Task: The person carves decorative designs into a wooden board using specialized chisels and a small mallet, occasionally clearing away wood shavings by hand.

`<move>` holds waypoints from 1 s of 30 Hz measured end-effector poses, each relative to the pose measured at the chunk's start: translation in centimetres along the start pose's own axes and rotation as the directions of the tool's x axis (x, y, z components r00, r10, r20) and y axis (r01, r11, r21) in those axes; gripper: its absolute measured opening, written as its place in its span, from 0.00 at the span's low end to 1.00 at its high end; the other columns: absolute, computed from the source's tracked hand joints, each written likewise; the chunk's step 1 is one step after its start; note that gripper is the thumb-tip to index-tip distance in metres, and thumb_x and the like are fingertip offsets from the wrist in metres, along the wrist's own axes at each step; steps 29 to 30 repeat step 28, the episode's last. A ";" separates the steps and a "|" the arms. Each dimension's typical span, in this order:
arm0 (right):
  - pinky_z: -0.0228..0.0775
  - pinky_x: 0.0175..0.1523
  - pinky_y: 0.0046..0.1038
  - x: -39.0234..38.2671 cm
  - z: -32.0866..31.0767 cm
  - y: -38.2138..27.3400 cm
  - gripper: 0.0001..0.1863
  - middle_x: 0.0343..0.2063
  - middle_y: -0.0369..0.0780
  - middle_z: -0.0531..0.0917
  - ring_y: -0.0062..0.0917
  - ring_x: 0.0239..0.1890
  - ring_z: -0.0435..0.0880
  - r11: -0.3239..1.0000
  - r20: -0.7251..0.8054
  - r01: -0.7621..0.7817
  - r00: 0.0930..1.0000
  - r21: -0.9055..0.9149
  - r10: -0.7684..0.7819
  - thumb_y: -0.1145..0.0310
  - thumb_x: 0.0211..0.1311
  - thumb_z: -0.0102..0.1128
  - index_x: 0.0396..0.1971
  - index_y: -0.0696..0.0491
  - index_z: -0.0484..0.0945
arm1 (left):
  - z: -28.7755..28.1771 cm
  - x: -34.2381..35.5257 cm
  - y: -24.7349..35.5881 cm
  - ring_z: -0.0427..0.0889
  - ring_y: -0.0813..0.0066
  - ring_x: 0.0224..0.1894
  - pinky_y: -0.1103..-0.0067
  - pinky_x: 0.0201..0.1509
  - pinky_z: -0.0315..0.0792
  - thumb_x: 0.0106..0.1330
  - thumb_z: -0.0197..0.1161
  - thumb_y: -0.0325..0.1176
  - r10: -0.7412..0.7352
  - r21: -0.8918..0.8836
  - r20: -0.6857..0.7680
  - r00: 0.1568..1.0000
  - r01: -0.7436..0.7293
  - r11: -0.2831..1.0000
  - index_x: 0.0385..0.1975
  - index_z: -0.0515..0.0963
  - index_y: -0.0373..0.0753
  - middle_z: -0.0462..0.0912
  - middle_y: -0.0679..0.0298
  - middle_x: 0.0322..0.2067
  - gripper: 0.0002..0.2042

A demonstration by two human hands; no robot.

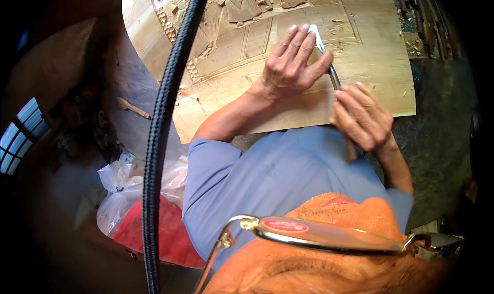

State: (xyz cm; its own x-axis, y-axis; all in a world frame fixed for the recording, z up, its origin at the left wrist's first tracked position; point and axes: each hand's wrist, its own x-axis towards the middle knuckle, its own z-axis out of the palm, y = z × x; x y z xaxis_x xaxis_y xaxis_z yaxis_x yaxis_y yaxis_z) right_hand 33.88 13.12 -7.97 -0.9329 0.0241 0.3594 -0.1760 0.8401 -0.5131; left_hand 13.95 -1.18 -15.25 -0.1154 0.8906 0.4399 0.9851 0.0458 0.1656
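Note:
A pale wooden panel (370,83) with carved relief at its far side lies in front of me. On it, my left hand (293,65) rests with its fingers stretched out. Its index fingertip and thumb touch the metal of a carving chisel (335,78), whose bright blade end points away from me. Closed around the chisel's handle is my right hand (363,116), slightly blurred, at the panel's near edge. The end of the wooden handle shows below that hand; most of the handle is hidden by the fingers.
Wood chips lie scattered on the panel. Many long tools (429,21) stand at the far right. A wooden-handled tool (134,108) lies left of the panel. A clear plastic bag (116,191) and red cloth (154,232) are at lower left. A black braided cable (163,114) crosses the view.

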 end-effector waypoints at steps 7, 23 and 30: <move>0.85 0.43 0.28 -6.5 -2.6 -2.2 0.19 0.51 0.53 0.89 0.33 0.35 0.92 0.783 -0.082 -0.536 0.806 0.315 0.586 0.83 0.65 0.69 0.56 0.63 0.85 | 0.9 2.9 -0.1 0.89 0.57 0.55 0.64 0.64 0.83 0.65 0.69 0.33 0.240 -0.107 0.008 0.971 -0.238 0.965 0.38 0.83 0.38 0.88 0.55 0.49 0.07; 0.71 0.29 0.21 -6.4 -3.1 -6.6 0.23 0.45 0.45 0.90 0.16 0.31 0.81 0.389 -0.026 -0.787 0.430 0.479 0.902 0.85 0.75 0.53 0.66 0.61 0.80 | 4.6 11.4 3.1 0.80 0.63 0.26 0.68 0.35 0.74 0.76 0.58 0.61 0.444 -0.734 0.029 0.896 -0.282 0.617 0.21 0.76 0.44 0.74 0.66 0.21 0.28; 0.77 0.37 0.20 -6.5 -2.7 -6.4 0.23 0.53 0.48 0.90 0.24 0.37 0.87 0.527 -0.105 -0.794 0.522 0.303 0.846 0.82 0.75 0.58 0.68 0.58 0.80 | 5.0 11.0 3.4 0.85 0.61 0.29 0.67 0.33 0.75 0.77 0.58 0.60 0.460 -0.775 0.222 0.860 -0.131 0.618 0.22 0.79 0.44 0.80 0.66 0.23 0.27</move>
